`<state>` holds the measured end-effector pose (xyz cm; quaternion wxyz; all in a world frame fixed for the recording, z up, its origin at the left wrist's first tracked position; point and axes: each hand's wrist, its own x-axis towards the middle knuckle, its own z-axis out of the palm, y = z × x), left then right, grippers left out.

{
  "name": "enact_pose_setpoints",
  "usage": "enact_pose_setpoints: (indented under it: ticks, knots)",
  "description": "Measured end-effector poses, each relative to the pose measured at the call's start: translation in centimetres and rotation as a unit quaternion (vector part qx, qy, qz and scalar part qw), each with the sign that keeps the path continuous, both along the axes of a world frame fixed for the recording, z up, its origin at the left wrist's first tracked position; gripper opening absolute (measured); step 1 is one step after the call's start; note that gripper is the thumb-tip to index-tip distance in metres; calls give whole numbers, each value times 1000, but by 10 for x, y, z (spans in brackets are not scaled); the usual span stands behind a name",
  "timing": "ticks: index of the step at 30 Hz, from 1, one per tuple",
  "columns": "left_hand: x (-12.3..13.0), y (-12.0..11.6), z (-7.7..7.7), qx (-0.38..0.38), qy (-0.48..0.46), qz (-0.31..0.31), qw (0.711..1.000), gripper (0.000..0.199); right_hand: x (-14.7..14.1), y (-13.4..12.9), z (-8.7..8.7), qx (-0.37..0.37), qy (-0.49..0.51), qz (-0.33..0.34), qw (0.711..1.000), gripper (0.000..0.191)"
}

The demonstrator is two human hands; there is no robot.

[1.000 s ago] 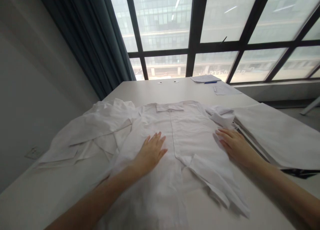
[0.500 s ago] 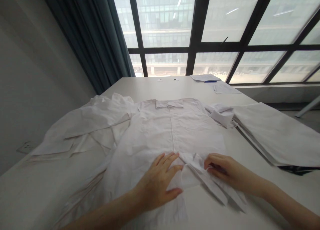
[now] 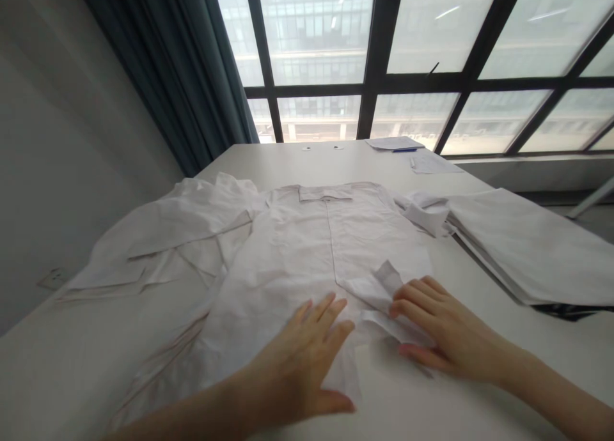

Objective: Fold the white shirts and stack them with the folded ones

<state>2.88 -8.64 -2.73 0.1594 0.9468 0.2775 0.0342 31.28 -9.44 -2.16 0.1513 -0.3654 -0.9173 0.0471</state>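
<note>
at the far left, crumpled white cloth (image 3: 180,217) lies on the table against the shoulder of the white shirt (image 3: 292,243); whether it is the shirt's own sleeve or another piece is hard to say. the shirt is spread in the middle, in front of the person, its collar (image 3: 326,193) toward the window and its lower part near the person. the person's left hand (image 3: 297,367) is over that lower part, fingers and thumb spread wide and gripping nothing; whether the palm presses down cannot be made out. to its right, a turned-up flap (image 3: 378,287) of the shirt's front meets the right hand (image 3: 444,326), whose fingers bend over the cloth with the thumb apart below; whether they pinch it is not clear. the step in hand appears to be arranging this lower edge. the next move would seem to call for a light, sure hold on the flap, with the left hand steadying the fabric so it does not drag or crease. just beyond the right sleeve lies a folded white stack (image 3: 537,249).
</note>
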Motion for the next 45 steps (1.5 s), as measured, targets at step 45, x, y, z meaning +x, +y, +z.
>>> enact_pose_setpoints:
  ticks: [45]
  knots:
    - [-63,-1,1,-58,-45,-113,991,45,35,-8,5,-183,142,-243,942,30]
